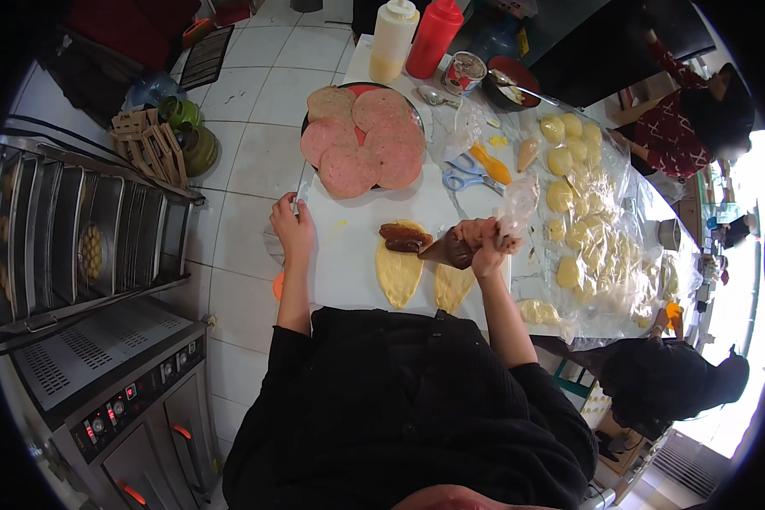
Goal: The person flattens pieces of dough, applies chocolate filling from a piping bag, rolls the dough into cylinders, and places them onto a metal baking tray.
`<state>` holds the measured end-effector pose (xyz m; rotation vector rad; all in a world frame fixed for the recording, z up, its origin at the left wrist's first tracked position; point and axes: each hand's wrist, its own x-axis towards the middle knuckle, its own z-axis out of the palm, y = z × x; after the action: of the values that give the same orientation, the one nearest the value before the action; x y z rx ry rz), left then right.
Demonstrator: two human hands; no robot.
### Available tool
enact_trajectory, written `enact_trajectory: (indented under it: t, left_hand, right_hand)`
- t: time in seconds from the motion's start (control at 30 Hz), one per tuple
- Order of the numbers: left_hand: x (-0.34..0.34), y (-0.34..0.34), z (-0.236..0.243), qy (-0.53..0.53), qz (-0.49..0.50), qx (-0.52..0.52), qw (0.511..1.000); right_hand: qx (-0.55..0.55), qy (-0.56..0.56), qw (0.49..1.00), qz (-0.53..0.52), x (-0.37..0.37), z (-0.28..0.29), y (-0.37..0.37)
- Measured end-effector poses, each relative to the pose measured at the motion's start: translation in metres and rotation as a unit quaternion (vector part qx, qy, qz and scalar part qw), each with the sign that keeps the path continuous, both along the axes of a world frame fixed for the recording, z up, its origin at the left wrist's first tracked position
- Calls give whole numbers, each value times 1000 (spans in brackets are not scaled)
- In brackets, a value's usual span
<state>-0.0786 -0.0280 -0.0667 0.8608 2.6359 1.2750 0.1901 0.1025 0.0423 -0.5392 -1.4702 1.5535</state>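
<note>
My right hand (478,242) is closed round a piping bag (450,252) of brown chocolate filling, its twisted clear top sticking out above the fist. The bag's tip touches or nearly touches a thick brown strip of filling (405,239) across the far end of a flattened, tongue-shaped piece of dough (399,276). A second flat dough piece (453,287) lies to its right, partly beneath my right hand and wrist. At the left side of the white work surface (348,285), my left hand (291,223) has its fingers curled at the table edge, apart from the dough.
Beyond the dough stands a dark plate (307,136) of round pink meat slices (374,140). Blue-handled scissors (474,176), an orange piping bag (490,163) and squeeze bottles (393,42) lie or stand farther off. Plastic-covered dough balls (582,229) fill the right. Two people work there; a tray rack (85,229) is left.
</note>
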Motion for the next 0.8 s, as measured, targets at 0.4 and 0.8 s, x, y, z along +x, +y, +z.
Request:
enact_trajectory:
  t: [0.4, 0.8]
  left_hand:
    - [-2, 1, -5, 1, -18, 7, 1000]
    - [-11, 2, -15, 14, -34, 13, 999]
  right_hand:
    - [-303, 459, 835, 8, 92, 14, 47]
    - [-496, 484, 712, -112, 121, 71, 17]
